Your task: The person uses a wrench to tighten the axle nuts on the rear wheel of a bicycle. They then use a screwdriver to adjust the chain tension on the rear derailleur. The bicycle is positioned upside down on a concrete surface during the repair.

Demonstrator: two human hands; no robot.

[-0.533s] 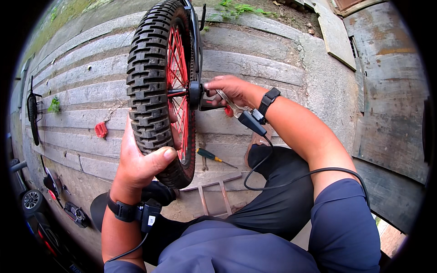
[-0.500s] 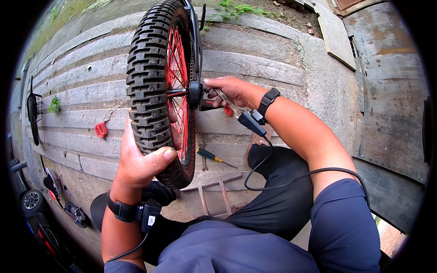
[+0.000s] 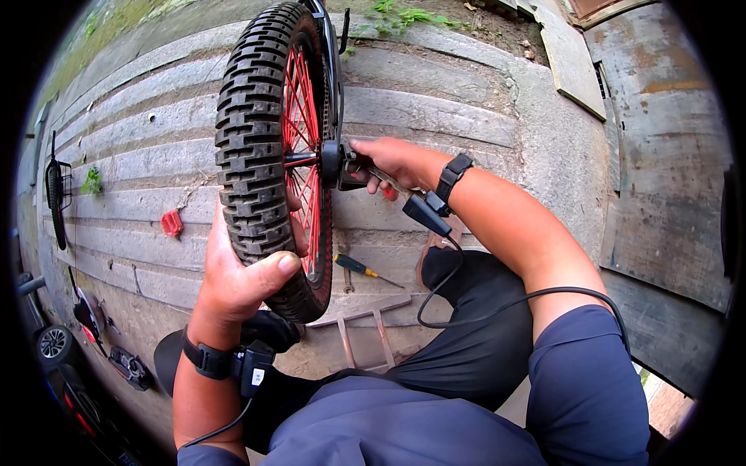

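Observation:
A bicycle wheel stands upright before me, its knobbly black tyre [image 3: 252,109] round red spokes [image 3: 299,85]; a black frame runs along its right side to the hub [image 3: 331,163]. My left hand [image 3: 249,279] is closed round the lower part of the tyre, thumb across the tread. My right hand [image 3: 388,167] is closed on a metal wrench [image 3: 392,185] beside the hub, at the axle's right end; the wrench's far tip is hidden by fingers. On the paving below lie a green-and-yellow screwdriver [image 3: 352,264] and another wrench [image 3: 348,281].
A red plastic pedal [image 3: 172,223] lies left of the wheel. A small rusty metal frame [image 3: 364,338] lies between my legs. Far left are another bicycle [image 3: 58,194], a scooter [image 3: 89,314] and a parked car [image 3: 58,357]. Weathered boards [image 3: 653,155] stand at the right.
My right hand and wrist have shifted slightly downward and right, with the fingers curled a little differently round the wrench. My left hand and the wheel look unchanged.

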